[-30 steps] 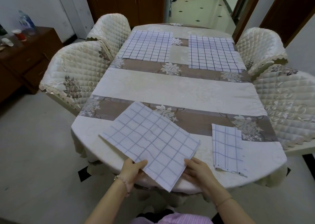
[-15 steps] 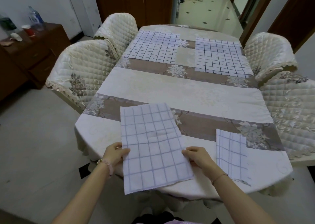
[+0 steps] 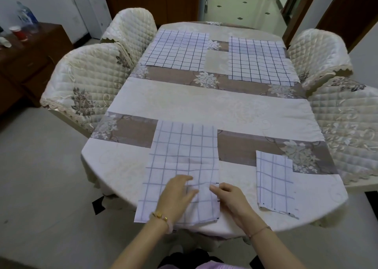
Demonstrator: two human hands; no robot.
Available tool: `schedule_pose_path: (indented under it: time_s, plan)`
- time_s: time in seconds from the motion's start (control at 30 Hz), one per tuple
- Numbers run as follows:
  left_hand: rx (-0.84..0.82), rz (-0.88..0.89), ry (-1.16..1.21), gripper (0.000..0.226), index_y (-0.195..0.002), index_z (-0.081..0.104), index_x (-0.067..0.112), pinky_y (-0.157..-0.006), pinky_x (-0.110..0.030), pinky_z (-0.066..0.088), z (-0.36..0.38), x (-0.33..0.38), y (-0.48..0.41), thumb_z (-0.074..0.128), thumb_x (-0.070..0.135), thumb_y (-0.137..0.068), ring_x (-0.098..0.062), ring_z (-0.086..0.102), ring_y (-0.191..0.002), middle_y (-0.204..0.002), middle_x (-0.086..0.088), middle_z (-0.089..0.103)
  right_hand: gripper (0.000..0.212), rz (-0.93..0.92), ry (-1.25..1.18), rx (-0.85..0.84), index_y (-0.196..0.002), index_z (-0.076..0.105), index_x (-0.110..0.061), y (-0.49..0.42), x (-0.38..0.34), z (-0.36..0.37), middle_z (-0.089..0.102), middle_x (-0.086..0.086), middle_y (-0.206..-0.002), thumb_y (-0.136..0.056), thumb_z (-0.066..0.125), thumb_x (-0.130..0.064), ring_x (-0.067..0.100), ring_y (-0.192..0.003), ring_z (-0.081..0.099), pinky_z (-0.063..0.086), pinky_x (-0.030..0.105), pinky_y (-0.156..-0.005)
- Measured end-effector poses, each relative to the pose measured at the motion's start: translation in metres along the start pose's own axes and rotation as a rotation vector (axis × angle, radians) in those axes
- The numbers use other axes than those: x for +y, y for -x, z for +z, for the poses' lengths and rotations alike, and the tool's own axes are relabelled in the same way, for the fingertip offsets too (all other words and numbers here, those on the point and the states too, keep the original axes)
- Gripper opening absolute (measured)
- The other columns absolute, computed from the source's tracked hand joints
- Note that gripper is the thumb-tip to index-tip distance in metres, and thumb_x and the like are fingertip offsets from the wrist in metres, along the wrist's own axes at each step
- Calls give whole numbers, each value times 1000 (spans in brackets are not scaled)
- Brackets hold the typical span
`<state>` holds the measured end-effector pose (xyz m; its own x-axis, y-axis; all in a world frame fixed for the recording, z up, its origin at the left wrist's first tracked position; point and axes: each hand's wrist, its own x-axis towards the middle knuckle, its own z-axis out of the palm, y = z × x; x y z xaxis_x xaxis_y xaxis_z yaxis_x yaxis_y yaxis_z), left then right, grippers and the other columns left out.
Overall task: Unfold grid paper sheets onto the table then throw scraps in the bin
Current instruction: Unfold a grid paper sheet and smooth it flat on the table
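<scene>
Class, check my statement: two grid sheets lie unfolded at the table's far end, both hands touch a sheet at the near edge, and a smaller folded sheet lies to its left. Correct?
One slip: the smaller folded sheet lies to the right of the near-edge sheet, not its left, as the head view shows. The rest holds.

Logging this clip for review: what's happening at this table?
A person presses the left hand flat on a folded grid sheet at the near edge of the table; the right hand touches its right edge, grip unclear. A smaller folded sheet lies to the right. Two unfolded sheets lie flat at the far end.
</scene>
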<state>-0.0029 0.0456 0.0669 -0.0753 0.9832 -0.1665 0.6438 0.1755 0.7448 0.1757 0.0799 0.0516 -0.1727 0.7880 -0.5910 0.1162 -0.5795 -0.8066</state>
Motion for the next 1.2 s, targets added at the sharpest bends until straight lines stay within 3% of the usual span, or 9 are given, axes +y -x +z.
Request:
schedule_pose_path:
  time_s: [0.13, 0.33, 0.6, 0.7, 0.83, 0.93, 1.0, 1.1, 1.2]
  plan:
    - [-50, -15, 98, 43, -122, 51, 24, -93, -16, 41, 20, 19, 9, 62, 39, -84, -3, 50, -109, -121, 10, 53, 22, -10, -99, -30, -71, 58, -7, 3, -6, 12, 60, 7, -66, -83, 69, -22, 18, -65, 61, 52, 28, -59]
    - [65, -114, 357, 12, -93, 65, 21, -72, -11, 47, 22, 16, 6, 65, 29, -84, -4, 62, -86, -93, 5, 67, 24, -37, -196, -89, -93, 71, 4, 8, -11, 19, 73, 21, -95, -89, 61, -18, 29, -90, 70, 56, 38, -85]
    - [274, -172, 637, 21, -64, 62, 17, -52, -9, 37, -17, 6, -11, 65, 10, -84, 2, 46, -54, -54, 11, 56, 15, -128, -148, 30, -87, 71, -4, 8, -23, 0, 74, 7, -83, -89, 61, -14, 11, -74, 69, 54, 19, -62]
    - [395, -215, 755, 18, -69, 63, 15, -59, -15, 40, -48, -12, -20, 62, 10, -86, -3, 48, -61, -59, 11, 59, 14, -157, -74, 68, -85, 71, -10, 7, -27, -17, 72, -3, -76, -89, 61, -19, 2, -67, 65, 49, 15, -57]
    - [486, -335, 896, 13, -75, 62, 13, -72, -33, 46, -80, -47, -22, 61, 14, -88, -17, 54, -75, -75, -6, 60, 13, -185, 73, 162, -84, 72, -16, -2, -25, -39, 69, -12, -71, -89, 62, -23, 1, -65, 59, 43, 12, -57]
    - [541, -434, 974, 19, -72, 59, 13, -56, -24, 55, -94, -74, -17, 57, 12, -90, -9, 62, -57, -61, 2, 67, 13, -160, 112, 211, -89, 72, -10, -10, -18, -53, 73, 4, -89, -88, 62, -19, 17, -85, 66, 52, 25, -75]
    - [569, -511, 1024, 18, -75, 58, 12, -50, -17, 55, -100, -97, -10, 54, 9, -92, -2, 63, -50, -65, 1, 68, 15, -113, 127, 216, -89, 72, -9, -13, -14, -59, 73, 9, -92, -89, 61, -19, 24, -86, 67, 53, 32, -75]
    - [565, -601, 1109, 12, -87, 57, 11, -53, -18, 57, -105, -130, 3, 49, 8, -94, -9, 65, -68, -90, -8, 60, 14, -74, 142, 228, -87, 70, -10, -16, -12, -63, 71, 9, -91, -90, 59, -19, 22, -78, 65, 50, 29, -66]
    - [494, -613, 1155, 16, -107, 55, 9, -67, -26, 58, -108, -142, 12, 44, 14, -97, -17, 58, -86, -96, -5, 60, 14, -80, 190, 243, -86, 69, -8, -18, -14, -63, 70, 10, -88, -90, 59, -17, 19, -72, 61, 49, 27, -61]
